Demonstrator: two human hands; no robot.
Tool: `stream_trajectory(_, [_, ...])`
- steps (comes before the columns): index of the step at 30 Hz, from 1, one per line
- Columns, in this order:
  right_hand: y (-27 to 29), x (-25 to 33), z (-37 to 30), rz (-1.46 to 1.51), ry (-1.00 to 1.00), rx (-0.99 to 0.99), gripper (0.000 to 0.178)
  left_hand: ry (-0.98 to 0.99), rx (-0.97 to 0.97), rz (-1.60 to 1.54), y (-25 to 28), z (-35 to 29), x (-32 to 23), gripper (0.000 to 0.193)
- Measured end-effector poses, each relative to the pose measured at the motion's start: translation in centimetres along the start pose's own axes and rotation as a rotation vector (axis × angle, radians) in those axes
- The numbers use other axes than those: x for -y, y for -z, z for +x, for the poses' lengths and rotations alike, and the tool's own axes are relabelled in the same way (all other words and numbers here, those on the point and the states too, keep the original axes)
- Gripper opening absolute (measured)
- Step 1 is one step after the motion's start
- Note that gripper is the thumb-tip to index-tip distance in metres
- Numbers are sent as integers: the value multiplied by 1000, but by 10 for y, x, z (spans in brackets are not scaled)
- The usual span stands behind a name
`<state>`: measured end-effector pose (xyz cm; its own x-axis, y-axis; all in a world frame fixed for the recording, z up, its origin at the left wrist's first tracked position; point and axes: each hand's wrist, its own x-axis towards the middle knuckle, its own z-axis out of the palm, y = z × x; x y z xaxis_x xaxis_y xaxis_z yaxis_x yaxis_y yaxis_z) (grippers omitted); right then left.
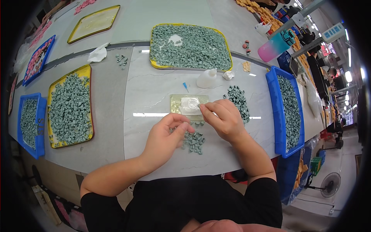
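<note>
My right hand (223, 119) pinches a small dark grey-green piece between thumb and fingertips, at the right edge of a shallow clear round dish (192, 103). The dish rests on a white patch on a yellowish flat block (176, 101). Loosely curled, my left hand (165, 134) hovers just nearer to me than the block, its fingers partly apart and nothing visible in them. Beside its fingertips lies a small pile of grey-green pieces (194, 144). A darker pile of similar pieces (237, 101) spreads beyond my right hand.
Behind the block stand a white squeeze bottle (207, 78) and a blue dispensing tip (185, 86). Grey-green pieces fill a large yellow-rimmed tray (154, 63), another yellow tray (89, 73) and blue bins at left (41, 131) and right (272, 83). A pink-blue bottle (272, 47) stands far right.
</note>
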<state>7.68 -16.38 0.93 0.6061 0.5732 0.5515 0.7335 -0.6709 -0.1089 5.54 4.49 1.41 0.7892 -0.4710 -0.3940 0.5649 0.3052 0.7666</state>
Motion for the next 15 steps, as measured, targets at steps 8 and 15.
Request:
stream_trajectory(8, [-6,2,6,-55,49,15,26,-4,-32,124,11,4,4,21])
stream_trajectory(15, [-5,7,4,179,-100,-59,20,27,-76,-39,8,4,-2,18])
